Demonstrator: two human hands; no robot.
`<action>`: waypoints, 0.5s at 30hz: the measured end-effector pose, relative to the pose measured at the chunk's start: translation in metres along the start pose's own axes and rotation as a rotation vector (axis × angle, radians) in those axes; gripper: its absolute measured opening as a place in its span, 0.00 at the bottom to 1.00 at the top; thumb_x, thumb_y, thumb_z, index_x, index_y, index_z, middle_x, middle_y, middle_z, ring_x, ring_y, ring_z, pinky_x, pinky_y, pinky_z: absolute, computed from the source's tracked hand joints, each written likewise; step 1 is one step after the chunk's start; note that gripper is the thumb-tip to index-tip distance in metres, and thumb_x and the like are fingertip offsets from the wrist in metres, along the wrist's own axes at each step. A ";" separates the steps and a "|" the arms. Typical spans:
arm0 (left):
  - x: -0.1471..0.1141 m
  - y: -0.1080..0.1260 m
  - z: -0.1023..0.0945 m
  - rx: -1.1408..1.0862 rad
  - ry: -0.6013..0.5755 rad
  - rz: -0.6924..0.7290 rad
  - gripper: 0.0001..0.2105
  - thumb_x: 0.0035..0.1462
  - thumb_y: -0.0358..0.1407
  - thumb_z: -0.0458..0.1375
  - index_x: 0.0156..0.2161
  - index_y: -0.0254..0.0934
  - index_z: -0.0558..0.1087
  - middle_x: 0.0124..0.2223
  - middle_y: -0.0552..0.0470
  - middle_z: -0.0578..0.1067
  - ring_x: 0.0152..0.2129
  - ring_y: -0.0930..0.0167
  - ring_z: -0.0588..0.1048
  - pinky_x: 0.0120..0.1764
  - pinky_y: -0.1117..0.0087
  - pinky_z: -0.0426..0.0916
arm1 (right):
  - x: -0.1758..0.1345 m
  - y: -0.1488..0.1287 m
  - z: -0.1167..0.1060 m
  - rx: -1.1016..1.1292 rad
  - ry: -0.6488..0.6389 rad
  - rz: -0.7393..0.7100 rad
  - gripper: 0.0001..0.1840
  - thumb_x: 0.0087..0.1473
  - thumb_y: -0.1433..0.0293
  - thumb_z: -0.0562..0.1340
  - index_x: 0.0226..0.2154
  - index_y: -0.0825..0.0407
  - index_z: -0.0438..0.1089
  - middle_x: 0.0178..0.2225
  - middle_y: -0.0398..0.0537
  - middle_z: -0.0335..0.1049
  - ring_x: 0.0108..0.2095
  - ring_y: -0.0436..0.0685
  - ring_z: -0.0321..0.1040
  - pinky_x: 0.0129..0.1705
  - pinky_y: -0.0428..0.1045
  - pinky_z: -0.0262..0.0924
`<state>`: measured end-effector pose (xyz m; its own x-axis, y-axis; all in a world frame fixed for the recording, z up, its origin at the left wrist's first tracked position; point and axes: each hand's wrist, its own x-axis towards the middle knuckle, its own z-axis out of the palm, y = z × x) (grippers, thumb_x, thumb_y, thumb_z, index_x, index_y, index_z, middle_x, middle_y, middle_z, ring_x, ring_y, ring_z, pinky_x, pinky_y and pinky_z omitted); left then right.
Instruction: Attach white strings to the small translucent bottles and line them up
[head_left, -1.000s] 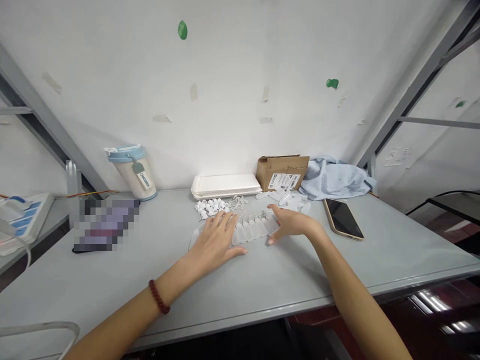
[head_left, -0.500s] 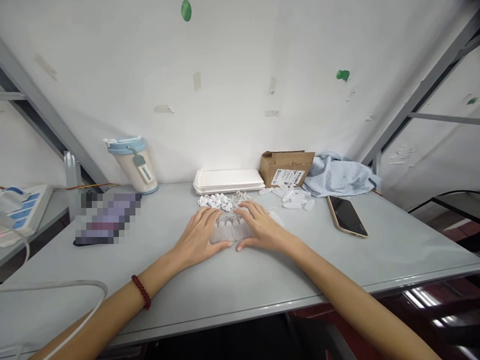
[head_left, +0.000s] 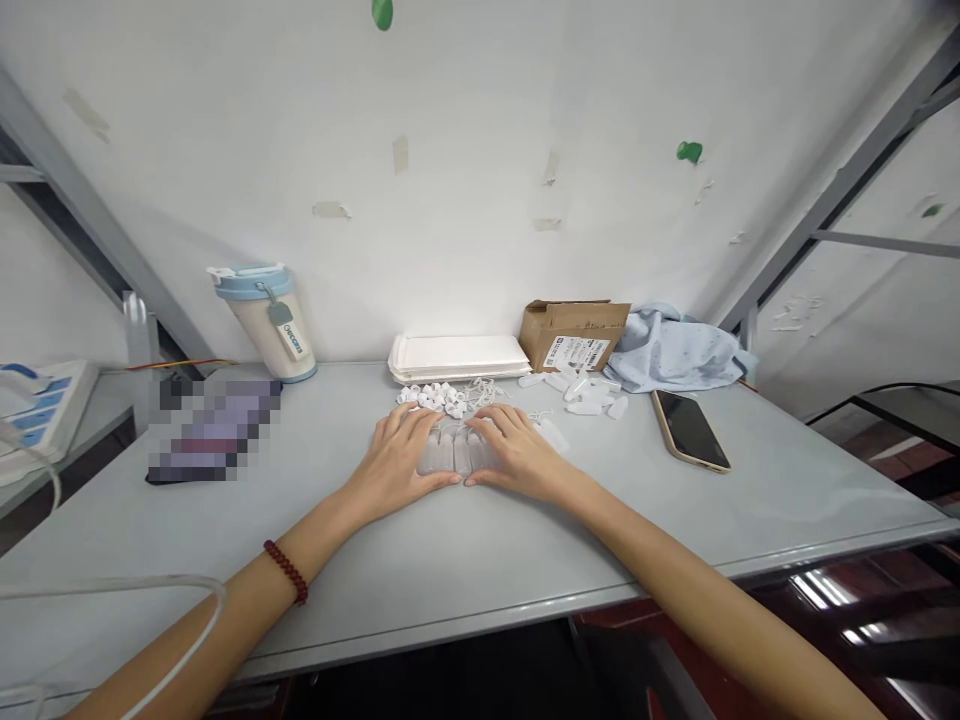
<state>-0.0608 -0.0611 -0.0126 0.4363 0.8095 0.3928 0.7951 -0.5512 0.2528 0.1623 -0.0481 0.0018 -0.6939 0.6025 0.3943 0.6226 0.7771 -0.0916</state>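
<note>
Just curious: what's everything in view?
Table: one, grey, centre.
Wall: one, white, behind.
Tumbler: one, cream/blue, left.
Pixelated item: one, purplish, left.
Power strip: one, white/blue, left.
Cables: several, white, left.
Tray stack: one, white, back.
Cardboard box: one, brown, back.
Cloth: one, blue, beside box.
Smartphone: one, black, right.
Caps, cords: many, white, before stack.
Tubes: many, translucent, between hands, before box.
Bracelet: one, red, left wrist.
Left hand, right hand: one each, bare, centre.

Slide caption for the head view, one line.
Left hand and right hand flank a row of translucent plastic tubes, white caps beyond.
</note>
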 end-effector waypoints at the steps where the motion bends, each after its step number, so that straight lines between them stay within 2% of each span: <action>1: 0.000 0.000 0.000 -0.006 0.000 -0.002 0.35 0.48 0.54 0.58 0.58 0.40 0.56 0.56 0.43 0.64 0.58 0.53 0.53 0.54 0.50 0.54 | 0.000 -0.001 0.000 -0.002 -0.002 0.003 0.35 0.49 0.50 0.61 0.53 0.55 0.60 0.50 0.62 0.61 0.52 0.67 0.56 0.51 0.62 0.54; 9: 0.000 -0.002 0.002 -0.035 0.046 -0.012 0.37 0.47 0.55 0.58 0.58 0.41 0.56 0.58 0.42 0.62 0.58 0.52 0.52 0.54 0.49 0.53 | 0.001 -0.002 -0.001 0.085 0.015 0.018 0.34 0.49 0.51 0.61 0.52 0.53 0.59 0.50 0.61 0.62 0.52 0.66 0.57 0.51 0.61 0.55; 11: 0.000 -0.003 0.001 -0.046 0.045 -0.032 0.37 0.47 0.56 0.57 0.58 0.41 0.55 0.59 0.42 0.61 0.59 0.52 0.51 0.54 0.48 0.53 | 0.002 0.006 -0.007 0.151 0.075 0.049 0.30 0.52 0.53 0.59 0.52 0.52 0.60 0.49 0.59 0.63 0.51 0.64 0.59 0.51 0.59 0.55; 15: 0.002 -0.005 -0.006 -0.085 0.037 -0.117 0.29 0.55 0.54 0.51 0.57 0.40 0.56 0.58 0.42 0.61 0.58 0.54 0.51 0.54 0.48 0.53 | 0.001 0.040 -0.022 0.173 0.248 0.243 0.19 0.57 0.59 0.55 0.46 0.53 0.64 0.45 0.56 0.67 0.48 0.62 0.61 0.51 0.56 0.55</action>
<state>-0.0665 -0.0581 -0.0080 0.3254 0.8620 0.3886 0.8002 -0.4700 0.3724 0.1950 -0.0204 0.0188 -0.4121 0.7272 0.5490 0.6731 0.6490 -0.3545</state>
